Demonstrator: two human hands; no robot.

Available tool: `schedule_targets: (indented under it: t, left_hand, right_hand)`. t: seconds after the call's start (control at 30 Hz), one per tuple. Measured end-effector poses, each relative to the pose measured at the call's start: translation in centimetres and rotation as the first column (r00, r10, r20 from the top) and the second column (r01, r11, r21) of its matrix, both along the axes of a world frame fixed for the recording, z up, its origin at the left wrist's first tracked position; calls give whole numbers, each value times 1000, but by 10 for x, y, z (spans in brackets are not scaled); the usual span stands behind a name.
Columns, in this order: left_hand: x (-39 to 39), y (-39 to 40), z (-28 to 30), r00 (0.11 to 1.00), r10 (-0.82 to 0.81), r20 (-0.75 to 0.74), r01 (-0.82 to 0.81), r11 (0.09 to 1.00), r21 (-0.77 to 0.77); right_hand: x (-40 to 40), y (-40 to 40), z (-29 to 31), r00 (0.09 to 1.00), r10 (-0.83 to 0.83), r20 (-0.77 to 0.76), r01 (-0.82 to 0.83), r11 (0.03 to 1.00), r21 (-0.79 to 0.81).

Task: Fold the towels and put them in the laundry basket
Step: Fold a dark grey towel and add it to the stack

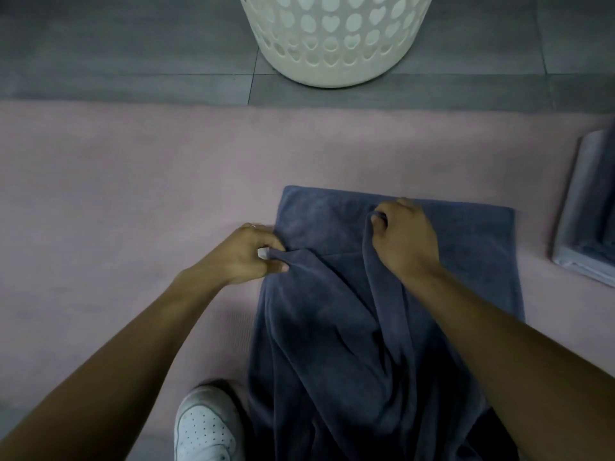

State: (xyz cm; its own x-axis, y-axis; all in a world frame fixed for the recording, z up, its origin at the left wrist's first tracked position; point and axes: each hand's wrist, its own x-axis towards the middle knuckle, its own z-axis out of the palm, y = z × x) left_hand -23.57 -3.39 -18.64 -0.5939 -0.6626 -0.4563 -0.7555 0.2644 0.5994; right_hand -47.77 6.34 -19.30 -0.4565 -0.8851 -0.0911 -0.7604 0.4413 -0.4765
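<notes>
Towel [332, 327] lengthwise toward basket [332, 44], both hands' pinches.

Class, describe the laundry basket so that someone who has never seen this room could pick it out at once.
Start at the pink mat; beyond its far edge lies grey tiled floor. The laundry basket stands there, straight ahead. It alone is white plastic with heart-shaped holes.

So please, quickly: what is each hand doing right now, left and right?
Left hand: closed, pinching the left edge of the dark blue towel.
Right hand: closed, gripping a raised fold of the same towel.
</notes>
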Motion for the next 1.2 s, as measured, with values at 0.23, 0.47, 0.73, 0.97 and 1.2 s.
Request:
schedule_targets:
  t: [0.23,0.47,0.73,0.97,1.2]
  left_hand:
    - [-23,-21,1,895,400,-197,-401,915,41]
    - [-62,-59,-23,781,591,-203,-592,804,62]
    - [-73,-50,-32,696,665,-270,-694,720,-15]
    - [-76,-51,-35,814,577,-71,-580,797,-172]
    - [-94,-3,-5,926,351,-138,-377,881,-286]
  right_hand:
    - [-1,-4,2,1000,8,22,-8,1000,-11]
    - [-4,-9,1,999,6,47,-4,999,-45]
    - [-10,-4,-3,996,2,93,6,996,-87]
    - [-14,-2,-4,992,7,129,6,995,-99]
    - [-41,16,2,984,-74,163,97,986,-133]
